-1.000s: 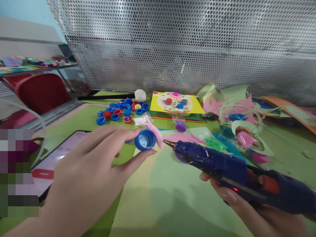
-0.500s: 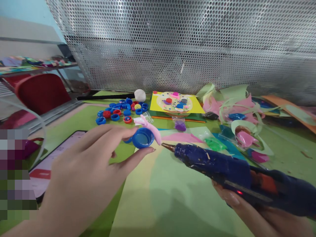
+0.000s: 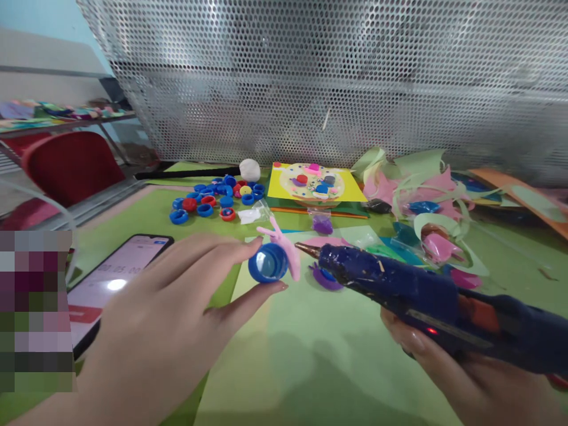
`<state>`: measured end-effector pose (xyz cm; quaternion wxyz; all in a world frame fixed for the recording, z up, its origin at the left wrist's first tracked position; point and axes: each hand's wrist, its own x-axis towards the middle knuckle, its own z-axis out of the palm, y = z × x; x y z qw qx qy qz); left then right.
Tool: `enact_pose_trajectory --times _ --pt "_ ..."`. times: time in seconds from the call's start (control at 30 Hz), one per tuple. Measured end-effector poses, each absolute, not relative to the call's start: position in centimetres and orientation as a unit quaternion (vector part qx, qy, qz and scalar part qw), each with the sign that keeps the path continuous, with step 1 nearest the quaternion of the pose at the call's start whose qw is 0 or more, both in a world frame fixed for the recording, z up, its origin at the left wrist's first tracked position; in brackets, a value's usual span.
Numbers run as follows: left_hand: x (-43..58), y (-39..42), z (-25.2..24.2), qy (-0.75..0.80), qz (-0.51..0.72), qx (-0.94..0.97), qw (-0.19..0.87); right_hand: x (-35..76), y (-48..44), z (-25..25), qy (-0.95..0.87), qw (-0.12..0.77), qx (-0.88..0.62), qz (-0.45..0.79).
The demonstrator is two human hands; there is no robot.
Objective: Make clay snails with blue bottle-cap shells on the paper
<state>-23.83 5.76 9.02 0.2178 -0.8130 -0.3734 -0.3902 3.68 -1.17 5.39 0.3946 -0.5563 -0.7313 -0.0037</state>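
Between thumb and forefinger, my left hand [image 3: 177,302] holds a blue bottle cap [image 3: 268,262], its open side facing me. A pink clay piece [image 3: 290,253] with two thin prongs at its top is attached along the cap's right side. My right hand [image 3: 457,367] is wrapped round a dark blue glue gun [image 3: 399,284] with a small red light lit. The gun's nozzle points left, its tip close to the pink clay; whether they touch is hard to tell. Beyond the gun, a purple and blue piece [image 3: 327,278] rests on the pale green paper [image 3: 328,355].
Blue and red caps [image 3: 205,210] lie at the back left, near a white ball [image 3: 249,170]. A decorated yellow card [image 3: 284,186] stands behind. Paper scraps [image 3: 408,177] and small clay bags [image 3: 322,223] are on the right and middle. A phone [image 3: 119,272] lies at left.
The cap with its pink clay has moved slightly right and down in my left hand. The nozzle sits higher against the clay. The purple and blue piece behind now shows.
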Motion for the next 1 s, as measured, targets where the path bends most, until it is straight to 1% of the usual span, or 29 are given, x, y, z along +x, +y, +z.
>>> enact_pose_trajectory --times 0.1,0.17,0.3,0.43,0.57,0.67,0.73,0.8,0.9,1.0 --pt "-23.5 5.7 9.2 -0.335 -0.383 -0.832 0.222 3.7 -1.0 5.4 -0.79 0.321 -0.519 -0.056" --pt "-23.2 5.6 9.3 -0.333 -0.377 -0.839 0.208 3.2 -0.7 5.8 -0.799 0.308 -0.513 -0.061" --pt "-22.9 5.3 9.4 -0.329 -0.368 -0.845 0.205 2.4 -0.8 6.2 -0.758 0.351 -0.546 -0.063" --pt "-22.8 5.3 9.1 -0.328 -0.36 -0.85 0.202 1.8 -1.0 6.2 -0.743 0.384 -0.545 -0.062" --pt "-23.1 5.6 8.8 -0.306 -0.383 -0.861 0.137 1.2 -1.0 6.5 -0.722 0.427 -0.545 -0.018" --pt "-23.2 5.5 8.9 -0.314 -0.39 -0.862 0.08 1.8 -1.3 6.1 -0.715 0.425 -0.554 0.032" --pt "-23.2 5.5 8.9 -0.317 -0.387 -0.862 0.085 2.5 -1.5 5.5 -0.713 0.416 -0.559 0.077" --pt "-23.2 5.4 8.8 -0.318 -0.386 -0.858 0.114 2.8 -1.7 5.2 -0.707 0.415 -0.564 0.096" --pt "-23.1 5.3 8.7 -0.323 -0.388 -0.853 0.133 2.3 -1.5 5.7 -0.706 0.433 -0.556 0.064" --pt "-23.1 5.4 8.7 -0.322 -0.385 -0.858 0.11 1.6 -1.0 6.9 -0.73 0.428 -0.532 0.027"
